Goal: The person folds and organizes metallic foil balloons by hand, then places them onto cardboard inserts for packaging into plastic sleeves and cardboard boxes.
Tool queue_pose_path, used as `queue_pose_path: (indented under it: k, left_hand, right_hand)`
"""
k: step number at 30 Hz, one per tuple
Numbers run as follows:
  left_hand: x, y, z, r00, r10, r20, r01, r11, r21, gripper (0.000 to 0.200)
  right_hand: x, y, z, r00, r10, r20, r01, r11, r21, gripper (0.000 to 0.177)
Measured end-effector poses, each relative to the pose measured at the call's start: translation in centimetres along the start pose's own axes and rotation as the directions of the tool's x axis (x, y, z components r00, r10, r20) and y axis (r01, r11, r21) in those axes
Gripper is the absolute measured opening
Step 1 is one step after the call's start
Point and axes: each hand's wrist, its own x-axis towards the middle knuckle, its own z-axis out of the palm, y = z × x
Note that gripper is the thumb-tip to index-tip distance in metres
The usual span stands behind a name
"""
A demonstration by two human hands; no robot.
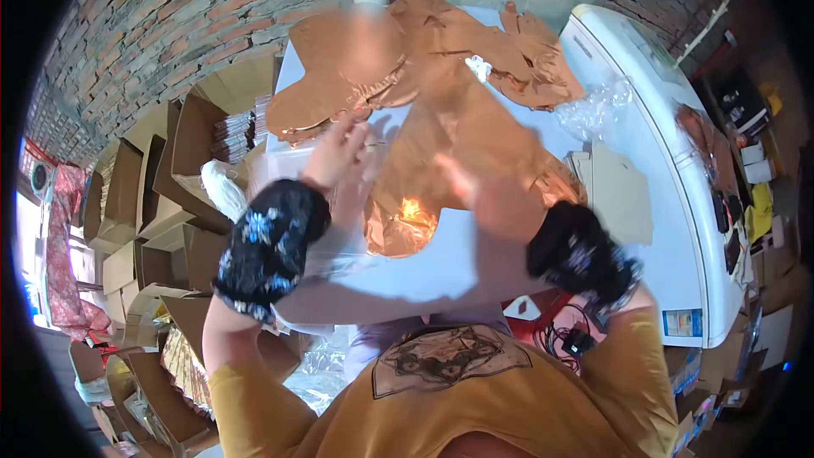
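Copper-coloured shiny foil balloons (483, 119) lie flat and overlapping across a white table (424, 276). My left hand (341, 153) is over the table's left part, beside the foil's left edge, with its fingers apart and nothing visible in them. Above the lower right part of the foil is my right hand (492, 195), blurred by motion, so its fingers cannot be made out. A small white piece (478, 68) rests on the foil near the back. Black flowered sleeve covers are on both forearms.
Open cardboard boxes (203, 131) stand at the left. Clear plastic (598, 110) and cream card sheets (619, 191) lie at the right, beside a white appliance (657, 144). Black cables (564, 339) are below the table's front edge. A brick wall (186, 13) rises behind.
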Motion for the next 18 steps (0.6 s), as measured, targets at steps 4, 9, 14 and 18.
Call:
queue_pose_path:
  k: [4,9,14,18]
  left_hand:
    - [-5.5,5.0,4.8,0.958,-0.258,0.125,0.271,0.957,-0.101,0.043]
    - [-6.5,4.9,8.1,0.988,0.127,0.092,-0.149,0.941,0.304,0.038]
    - [-4.7,5.3,9.4,0.961,0.207,0.182,-0.266,0.866,0.424,0.033]
    - [-4.2,5.8,9.7,0.954,0.159,0.253,-0.255,0.873,0.415,0.034]
  right_hand:
    - [-5.6,-1.7,6.5,0.985,-0.069,-0.156,0.075,0.997,0.034,0.024]
    - [-6.7,-3.3,8.1,0.975,-0.004,-0.221,0.005,1.0,0.003,0.029]
    - [-7.0,-4.4,9.1,0.989,0.126,-0.073,-0.125,0.992,0.017,0.035]
    - [-6.6,-4.4,9.6,0.984,0.151,-0.097,-0.15,0.989,0.014,0.036]
